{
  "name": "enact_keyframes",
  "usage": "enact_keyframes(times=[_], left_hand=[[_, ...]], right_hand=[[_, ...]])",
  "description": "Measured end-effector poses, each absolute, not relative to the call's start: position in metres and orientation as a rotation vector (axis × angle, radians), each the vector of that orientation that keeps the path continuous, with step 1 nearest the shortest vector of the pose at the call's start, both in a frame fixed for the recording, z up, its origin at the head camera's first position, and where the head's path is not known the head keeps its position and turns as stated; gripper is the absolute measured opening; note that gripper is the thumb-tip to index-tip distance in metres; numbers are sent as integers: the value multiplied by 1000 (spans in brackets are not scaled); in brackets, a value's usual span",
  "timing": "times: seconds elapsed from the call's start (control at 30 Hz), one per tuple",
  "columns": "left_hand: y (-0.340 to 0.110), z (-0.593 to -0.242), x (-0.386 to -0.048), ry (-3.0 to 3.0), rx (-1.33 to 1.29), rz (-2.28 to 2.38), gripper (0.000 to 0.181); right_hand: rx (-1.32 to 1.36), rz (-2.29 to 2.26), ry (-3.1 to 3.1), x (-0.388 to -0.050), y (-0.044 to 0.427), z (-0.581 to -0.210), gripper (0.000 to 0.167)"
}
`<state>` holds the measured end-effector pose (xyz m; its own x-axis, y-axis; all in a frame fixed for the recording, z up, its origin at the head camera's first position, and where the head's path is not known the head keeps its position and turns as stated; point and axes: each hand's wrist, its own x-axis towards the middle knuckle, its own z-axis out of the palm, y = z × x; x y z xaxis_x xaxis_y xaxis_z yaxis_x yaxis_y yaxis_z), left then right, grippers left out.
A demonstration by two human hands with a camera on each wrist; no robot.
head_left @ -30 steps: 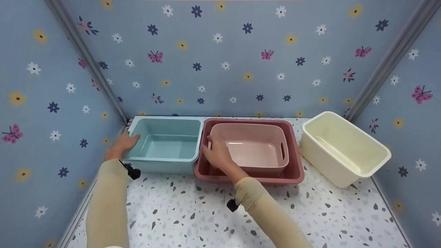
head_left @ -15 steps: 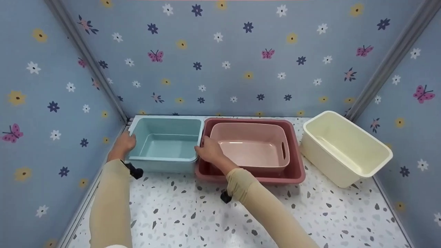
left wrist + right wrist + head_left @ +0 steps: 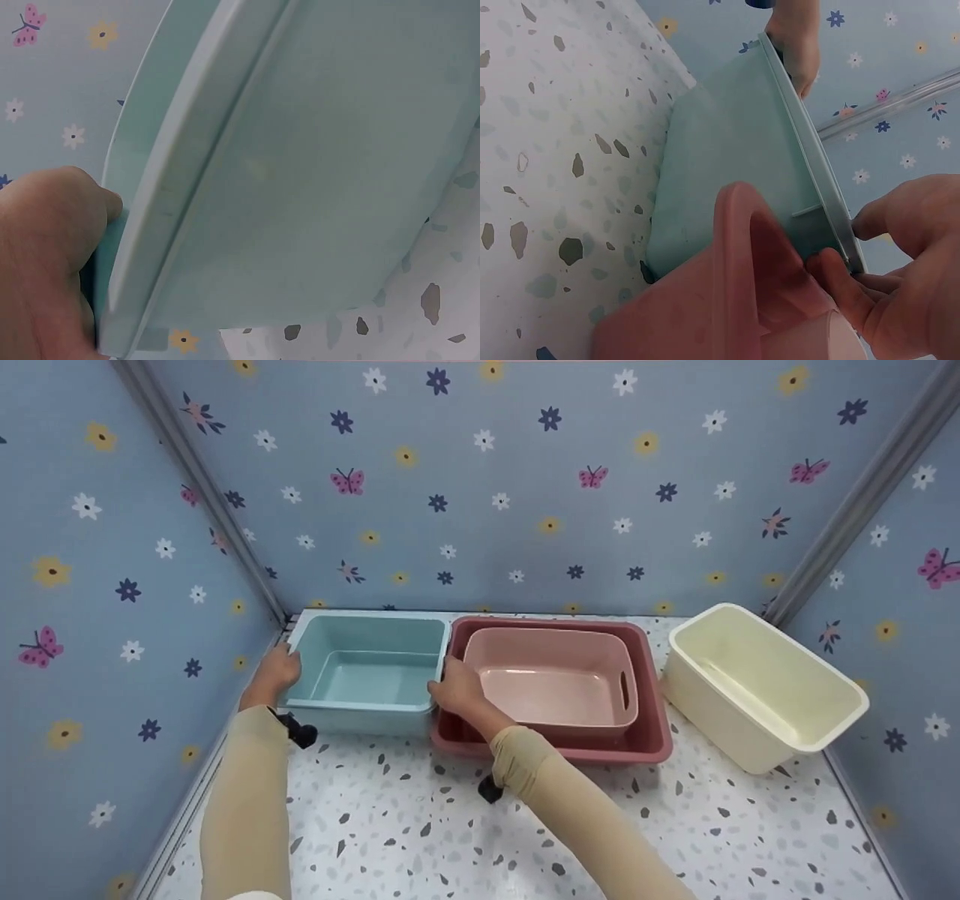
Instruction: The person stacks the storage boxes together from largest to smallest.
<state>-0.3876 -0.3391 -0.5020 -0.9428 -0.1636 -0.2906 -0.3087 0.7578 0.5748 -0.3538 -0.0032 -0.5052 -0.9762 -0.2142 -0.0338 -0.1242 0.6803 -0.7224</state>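
Observation:
A light blue plastic bin [image 3: 375, 679] stands at the left of the surface, against the back wall. My left hand [image 3: 277, 669] grips its left rim, thumb over the inner side in the left wrist view. My right hand [image 3: 459, 688] pinches the bin's right rim; in the right wrist view the thumb and fingers sit on either side of that edge. Right beside it is a dark red bin [image 3: 551, 753], with a smaller pink bin [image 3: 555, 694] nested inside. My right wrist passes over the left end of both.
At the right a cream bin [image 3: 765, 682] stands at an angle near the side wall. The speckled white tabletop [image 3: 390, 825] extends in front. Blue flowered walls [image 3: 480, 510] enclose the back and both sides.
My right hand has moved left from the pink bin's edge onto the blue bin's right rim. My left fingers have closed round the left rim. The bins keep their places.

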Motion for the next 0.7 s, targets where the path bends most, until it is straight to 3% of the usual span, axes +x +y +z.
enact_keyframes(times=[0.33, 0.7], left_hand=[[-343, -487, -385, 2721, -316, 972, 57], [-343, -439, -383, 2830, -206, 1033, 58]], right_hand=[[-258, -1371, 2791, -354, -2, -507, 47], [-257, -1528, 2786, -358, -2, -469, 55]])
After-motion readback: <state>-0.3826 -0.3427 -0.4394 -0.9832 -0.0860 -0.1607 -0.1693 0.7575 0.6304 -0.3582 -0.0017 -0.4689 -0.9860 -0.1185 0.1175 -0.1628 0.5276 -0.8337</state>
